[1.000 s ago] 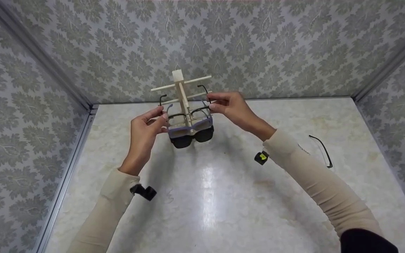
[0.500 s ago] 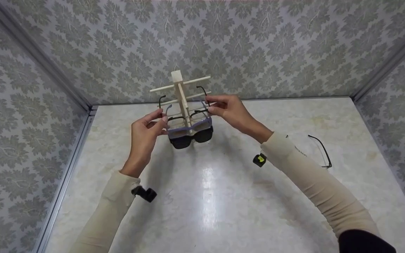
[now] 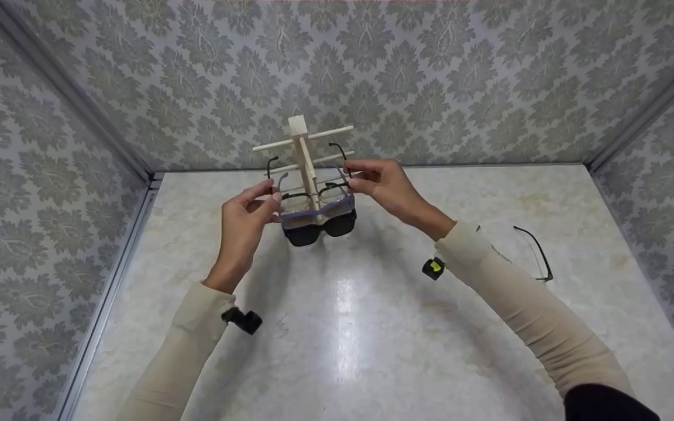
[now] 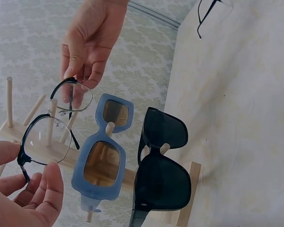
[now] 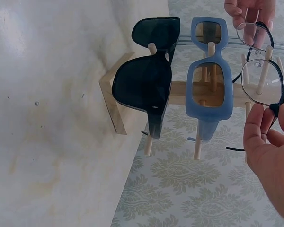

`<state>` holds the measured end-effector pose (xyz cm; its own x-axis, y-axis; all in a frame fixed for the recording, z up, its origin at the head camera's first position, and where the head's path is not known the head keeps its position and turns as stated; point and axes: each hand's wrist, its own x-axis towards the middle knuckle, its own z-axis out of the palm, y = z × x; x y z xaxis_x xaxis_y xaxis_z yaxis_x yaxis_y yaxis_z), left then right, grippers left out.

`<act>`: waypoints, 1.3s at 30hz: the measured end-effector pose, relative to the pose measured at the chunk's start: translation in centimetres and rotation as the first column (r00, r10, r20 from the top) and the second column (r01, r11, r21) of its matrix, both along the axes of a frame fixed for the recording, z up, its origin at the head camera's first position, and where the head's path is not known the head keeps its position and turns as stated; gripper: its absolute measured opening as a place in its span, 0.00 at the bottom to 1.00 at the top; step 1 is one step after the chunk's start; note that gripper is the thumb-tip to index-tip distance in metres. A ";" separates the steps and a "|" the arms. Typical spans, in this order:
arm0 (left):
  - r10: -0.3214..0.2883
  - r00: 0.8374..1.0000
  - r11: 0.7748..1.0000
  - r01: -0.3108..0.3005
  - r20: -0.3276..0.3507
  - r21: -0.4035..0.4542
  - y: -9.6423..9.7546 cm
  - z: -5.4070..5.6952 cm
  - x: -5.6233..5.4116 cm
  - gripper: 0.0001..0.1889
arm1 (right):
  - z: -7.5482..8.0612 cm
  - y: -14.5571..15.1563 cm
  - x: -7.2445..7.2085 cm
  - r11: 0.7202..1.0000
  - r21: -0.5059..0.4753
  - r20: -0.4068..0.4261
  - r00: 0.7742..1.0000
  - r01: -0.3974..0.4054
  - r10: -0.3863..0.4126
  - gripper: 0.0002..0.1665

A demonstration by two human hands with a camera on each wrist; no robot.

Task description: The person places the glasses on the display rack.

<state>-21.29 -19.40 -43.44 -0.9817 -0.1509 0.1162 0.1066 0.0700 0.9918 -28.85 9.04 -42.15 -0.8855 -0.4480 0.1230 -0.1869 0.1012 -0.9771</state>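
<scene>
Both hands hold a pair of eyeglasses with black upper rims and clear lenses, one hand at each side. My left hand pinches the frame near its left hinge; my right hand pinches the other side near the hinge. The glasses are at the wooden display stand, in front of its post and above the blue sunglasses. Whether they rest on a peg I cannot tell. Blue sunglasses and, lowest, black sunglasses hang on the stand's pegs.
Another pair of black-armed glasses lies on the marbled table at right, partly hidden by the right sleeve. The stand's topmost peg is bare. Patterned walls rise behind and at both sides.
My right hand and its side of the eyeglasses have come down very slightly. Both hands keep their grip. The right forearm has shifted a little, showing more of the glasses on the table.
</scene>
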 end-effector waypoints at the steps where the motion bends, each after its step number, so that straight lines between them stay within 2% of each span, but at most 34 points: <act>1: -0.001 1.000 1.000 0.001 -0.006 -0.001 0.0 0.0 0.0 0.23 | 0.0 0.0 0.0 1.000 -0.001 -0.004 1.000 0.001 -0.001 0.25; 6: -0.009 0.999 0.998 0.007 -0.032 -0.055 -0.3 -0.5 0.3 0.30 | -0.1 0.5 0.2 1.000 0.004 -0.068 0.998 0.010 -0.009 0.26; 9: 0.008 0.999 0.995 -0.011 -0.039 -0.094 -0.9 -0.9 0.9 0.33 | -0.3 1.3 0.6 0.998 0.031 -0.116 0.992 0.048 -0.044 0.27; 13: 0.036 0.998 0.993 -0.041 -0.053 -0.109 -2.0 -1.3 1.8 0.30 | -0.6 2.9 1.2 0.994 0.056 -0.137 0.987 0.096 -0.088 0.27; 18: 0.005 0.998 0.989 -0.013 -0.057 -0.145 -2.3 -1.8 3.0 0.28 | -1.2 4.8 1.8 0.991 0.055 -0.117 0.987 0.121 -0.113 0.27; 26: -0.043 0.999 0.978 0.035 -0.034 -0.208 -1.4 -3.1 4.6 0.21 | -2.2 7.1 3.2 0.988 0.072 -0.085 0.988 0.137 -0.131 0.27; 34: -0.112 0.993 0.964 0.100 -0.034 -0.247 0.3 -4.3 5.9 0.21 | -3.1 9.5 4.7 0.985 0.069 -0.124 0.981 0.157 -0.148 0.26; 39: -0.144 0.989 0.953 0.132 -0.027 -0.274 1.5 -4.9 6.4 0.20 | -3.9 10.8 5.5 0.983 0.052 -0.130 0.977 0.175 -0.167 0.25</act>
